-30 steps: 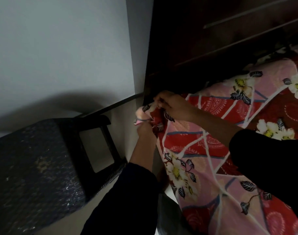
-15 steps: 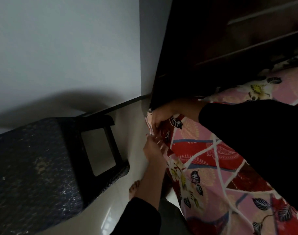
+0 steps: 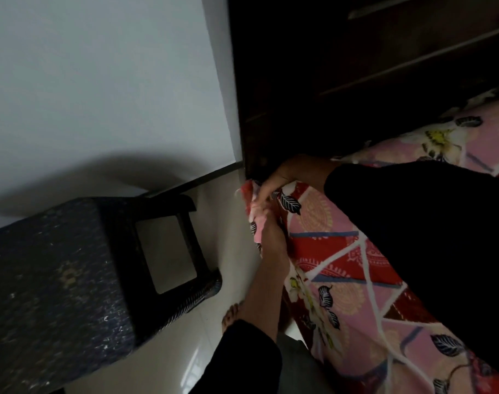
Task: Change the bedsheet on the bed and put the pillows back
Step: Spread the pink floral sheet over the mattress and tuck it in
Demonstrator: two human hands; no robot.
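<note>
Pale, smooth wall (image 3: 100, 81) fills the upper left of my feed and meets a glossy light floor (image 3: 237, 223) along a dark skirting strip (image 3: 203, 180). One stool (image 3: 72, 280) stands on that floor. It is dark and squarish, with a woven-looking plastic texture and an open rectangular gap between its legs. One dark wooden headboard (image 3: 356, 66) rises at the upper right, marked by straight horizontal grooves.

I count one bedsheet (image 3: 342, 265), soft cloth printed in red, pink and white panels with pale flowers and black leaves. It lies spread along the right side, and its corner is bunched just beside the lower end of the headboard.

Two hands work there, both in black sleeves (image 3: 413, 237). The right hand (image 3: 282, 180) reaches over from above, fingers curled and pinching the bunched corner. The left hand (image 3: 271, 237) comes up from below, just under the right, its fingers closed on the pink fold of the same corner. One bare foot (image 3: 231, 314) shows on the floor between stool and sheet.
</note>
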